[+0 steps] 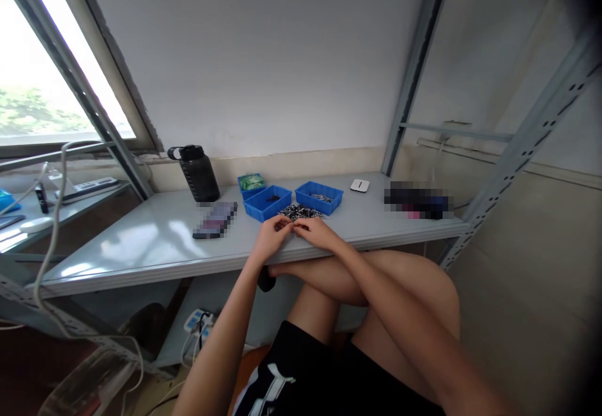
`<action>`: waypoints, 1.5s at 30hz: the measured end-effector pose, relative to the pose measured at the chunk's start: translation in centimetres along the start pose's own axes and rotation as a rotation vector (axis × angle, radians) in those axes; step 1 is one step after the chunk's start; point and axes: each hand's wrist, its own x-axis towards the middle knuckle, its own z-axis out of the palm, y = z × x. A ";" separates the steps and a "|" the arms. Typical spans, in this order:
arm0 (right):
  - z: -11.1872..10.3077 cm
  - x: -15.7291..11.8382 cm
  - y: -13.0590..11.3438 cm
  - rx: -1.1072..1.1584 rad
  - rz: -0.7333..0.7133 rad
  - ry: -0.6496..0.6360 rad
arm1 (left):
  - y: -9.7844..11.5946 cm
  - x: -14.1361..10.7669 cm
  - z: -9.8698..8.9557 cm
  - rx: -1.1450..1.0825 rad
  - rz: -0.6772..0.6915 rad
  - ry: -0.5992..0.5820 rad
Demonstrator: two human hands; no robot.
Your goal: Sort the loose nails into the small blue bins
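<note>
My left hand (273, 236) and my right hand (316, 230) meet at the front of the grey shelf, fingertips pinched close together. Whatever lies between the fingers is too small to make out. Just beyond them is a loose pile of thin black and silver pieces (305, 211). Behind the pile, on the left, stands a blue bin (267, 206) with a few dark pieces inside. The blue bin (320, 194) on the right holds thin silvery pieces. A smaller blue bin (252, 185) farther back contains green-and-white packets.
A dark bottle (200, 174) stands at the back left, with a blurred flat object (215, 220) before it. Right of the bins lie a small white square item (360, 186) and a blurred dark object (416, 200). My legs are under the shelf edge, near a power strip (199, 323).
</note>
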 end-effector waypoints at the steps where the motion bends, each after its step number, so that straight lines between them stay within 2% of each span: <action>1: 0.0 -0.1 -0.1 0.016 -0.001 -0.001 | 0.0 0.0 0.0 -0.010 0.008 -0.004; 5: -0.1 -0.3 -0.2 0.080 -0.004 0.038 | -0.5 0.1 0.1 -0.063 0.032 0.022; 10: -0.4 -0.4 -0.4 0.178 0.044 0.102 | -0.9 0.0 0.2 -0.173 -0.027 -0.008; 22: 0.0 -0.1 -0.2 0.235 0.172 0.186 | -0.6 0.0 0.2 -0.063 -0.016 -0.014; 27: 0.2 0.0 0.1 0.196 0.180 0.160 | -0.6 0.1 0.2 -0.056 -0.032 -0.010; 35: 0.1 0.0 1.1 0.275 0.144 0.135 | -0.6 0.1 0.1 0.001 -0.032 -0.022; 40: 0.1 -0.1 0.6 0.181 0.096 0.067 | -0.5 0.0 0.0 0.000 -0.008 0.006; 45: 0.0 -0.3 0.0 0.078 0.081 0.051 | -0.2 0.0 0.0 0.001 0.005 -0.003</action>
